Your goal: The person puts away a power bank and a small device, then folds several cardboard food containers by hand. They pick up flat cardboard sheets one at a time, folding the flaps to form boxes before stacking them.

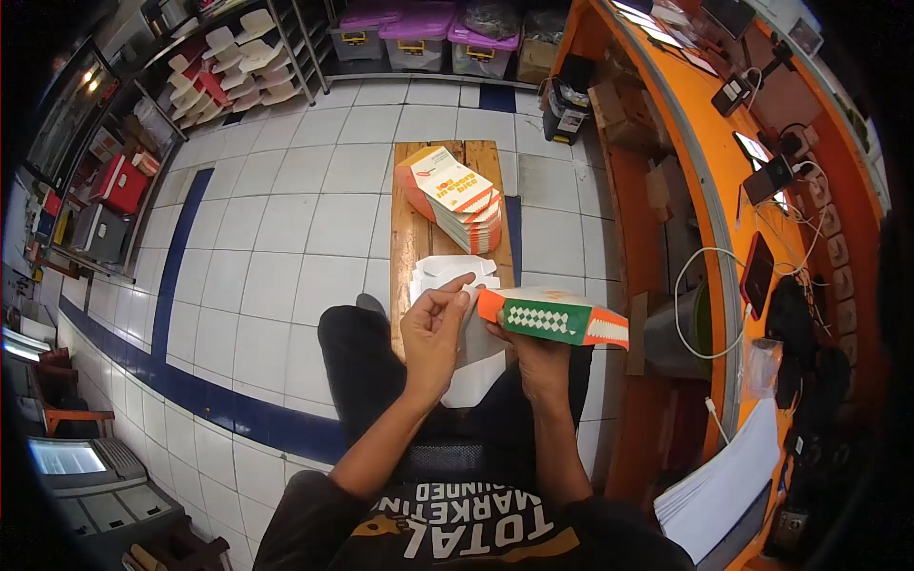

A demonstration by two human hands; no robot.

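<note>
In my right hand is a partly folded cardboard food box, with green, orange and white printed sides. Its white inner side faces left, toward my left hand. The fingers of that hand are pinched together at the box's left edge, on a white flap. Beneath my hands, a flat white box blank lies on the wooden bench. Farther along the bench stands a stack of printed box blanks, orange and white with lettering on top.
An orange counter with phones, cables and a paper stack runs along the right. Storage bins with purple lids stand at the back. Shelving is at the left. A dark bin stands beside the counter.
</note>
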